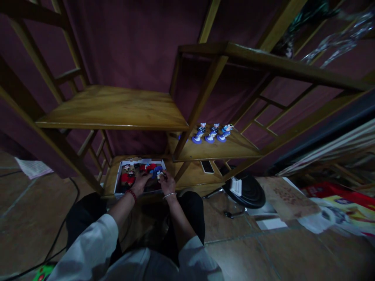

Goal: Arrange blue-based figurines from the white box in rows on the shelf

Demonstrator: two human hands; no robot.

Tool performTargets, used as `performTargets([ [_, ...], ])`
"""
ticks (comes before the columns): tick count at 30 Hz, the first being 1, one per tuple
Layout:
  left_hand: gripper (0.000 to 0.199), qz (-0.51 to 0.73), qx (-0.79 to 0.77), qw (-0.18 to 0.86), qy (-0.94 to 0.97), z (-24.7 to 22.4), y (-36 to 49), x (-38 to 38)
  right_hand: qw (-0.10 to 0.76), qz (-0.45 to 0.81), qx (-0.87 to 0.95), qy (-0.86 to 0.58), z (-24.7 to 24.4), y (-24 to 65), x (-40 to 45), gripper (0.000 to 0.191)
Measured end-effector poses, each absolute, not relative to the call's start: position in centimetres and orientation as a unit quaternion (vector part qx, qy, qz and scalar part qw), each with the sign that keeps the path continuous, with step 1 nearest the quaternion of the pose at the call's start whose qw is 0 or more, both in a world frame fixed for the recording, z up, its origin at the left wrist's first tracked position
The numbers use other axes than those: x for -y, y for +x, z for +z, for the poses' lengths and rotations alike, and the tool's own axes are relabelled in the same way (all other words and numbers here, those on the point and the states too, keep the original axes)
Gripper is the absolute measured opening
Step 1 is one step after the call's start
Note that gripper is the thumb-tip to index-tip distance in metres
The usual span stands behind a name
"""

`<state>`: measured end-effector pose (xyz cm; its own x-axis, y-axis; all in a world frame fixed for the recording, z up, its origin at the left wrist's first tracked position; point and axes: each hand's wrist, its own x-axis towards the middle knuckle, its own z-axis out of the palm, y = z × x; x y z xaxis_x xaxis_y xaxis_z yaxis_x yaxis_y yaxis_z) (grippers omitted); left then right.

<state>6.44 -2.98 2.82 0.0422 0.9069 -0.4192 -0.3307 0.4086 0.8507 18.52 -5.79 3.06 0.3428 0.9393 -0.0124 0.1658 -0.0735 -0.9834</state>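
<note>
A shallow white box [118,182] stands on the low wooden shelf in front of me, with several small figurines in red, blue and black inside. My right hand [168,184], wearing a light bracelet, is closed on a small figurine [159,175] with a pale face and dark blue parts, at the box's right end. Inside the box, my left hand [140,185], with a red beaded bracelet, stretches its fingers toward the blue and red figurines [150,168]. Whether those fingertips touch them is too dim to tell. A red figurine [127,178] lies left of that hand.
On the raised shelf [234,150] to the right stand several figurines [211,134] on purple bases. Below it lies a phone [207,167] with a dark screen. A black round stool [249,191] is on the floor at right. Wooden posts [202,101] frame the shelves. A cable [63,226] runs at left.
</note>
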Motion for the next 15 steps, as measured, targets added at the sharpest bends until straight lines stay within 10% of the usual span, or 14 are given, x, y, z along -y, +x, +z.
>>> performTargets([
  [15, 0.026, 0.517, -0.386, 0.728, 0.231, 6.5, 6.4, 5.5, 0.547, 0.457, 0.406, -0.572, 5.1, 19.4, 5.4, 0.042],
])
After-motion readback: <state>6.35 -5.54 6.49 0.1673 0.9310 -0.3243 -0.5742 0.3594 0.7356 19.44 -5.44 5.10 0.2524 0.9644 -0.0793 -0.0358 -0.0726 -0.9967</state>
